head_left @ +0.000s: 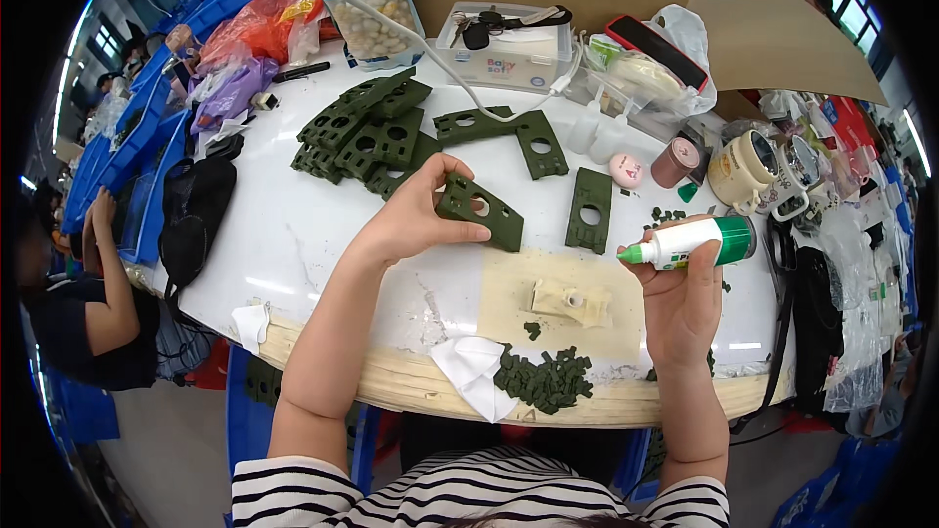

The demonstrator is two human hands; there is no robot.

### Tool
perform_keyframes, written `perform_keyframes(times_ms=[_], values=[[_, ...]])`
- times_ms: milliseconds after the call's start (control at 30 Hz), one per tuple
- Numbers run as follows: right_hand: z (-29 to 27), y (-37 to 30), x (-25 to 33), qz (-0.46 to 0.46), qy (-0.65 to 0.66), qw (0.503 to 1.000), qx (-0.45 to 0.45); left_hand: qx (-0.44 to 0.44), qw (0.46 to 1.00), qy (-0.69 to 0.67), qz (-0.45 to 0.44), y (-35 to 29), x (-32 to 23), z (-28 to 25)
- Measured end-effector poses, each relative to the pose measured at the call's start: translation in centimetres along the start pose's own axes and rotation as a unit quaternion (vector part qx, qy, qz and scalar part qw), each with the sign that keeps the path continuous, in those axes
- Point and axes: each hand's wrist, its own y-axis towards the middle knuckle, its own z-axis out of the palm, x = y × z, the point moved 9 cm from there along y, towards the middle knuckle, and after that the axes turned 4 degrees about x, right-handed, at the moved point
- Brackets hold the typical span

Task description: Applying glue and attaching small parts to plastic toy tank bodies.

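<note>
My left hand (416, 215) grips a dark green plastic part (497, 222), a flat oblong plate with a round hole, held tilted above the table. In my right hand (675, 308) is a white and green glue bottle (696, 242), lying sideways with its green pointed nozzle toward the left. Between the hands, a similar green plate (589, 210) lies on the table, and two more, one of them a holed plate (541, 145), touch behind it. A stack of green plates (367, 132) rises beyond my left hand. Below, a cream-coloured block (572, 302) rests on a beige mat (509, 279).
Small green pieces (544, 379) are heaped at the near edge beside a white cloth (476, 376). A clear box (504, 54), a pink tin (675, 163) and cream mugs (743, 171) stand along the back and right. A white cable (430, 54) crosses the back. Another person (93, 303) sits left.
</note>
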Motion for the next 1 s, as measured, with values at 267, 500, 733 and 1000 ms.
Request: perform_keyframes(times_ms=[267, 500, 733, 1000], values=[[-0.1, 0.2, 0.7, -0.018, -0.011, 1.0, 0.008, -0.037, 0.946, 0.315, 0.069, -1.8, -2.1, -0.7], [0.2, 0.0, 0.5, -0.014, -0.023, 1.0, 0.009, -0.494, 0.702, 0.426, 0.286, -4.7, -6.1, -8.9], [0.2, 0.0, 0.6, -0.015, -0.018, 1.0, -0.003, -0.503, 0.708, 0.458, 0.191, -2.6, -2.8, -11.7], [0.4, -0.1, 0.3, -0.017, -0.006, 1.0, 0.0, -0.499, 0.763, 0.395, 0.118, -2.2, -2.4, -12.3]])
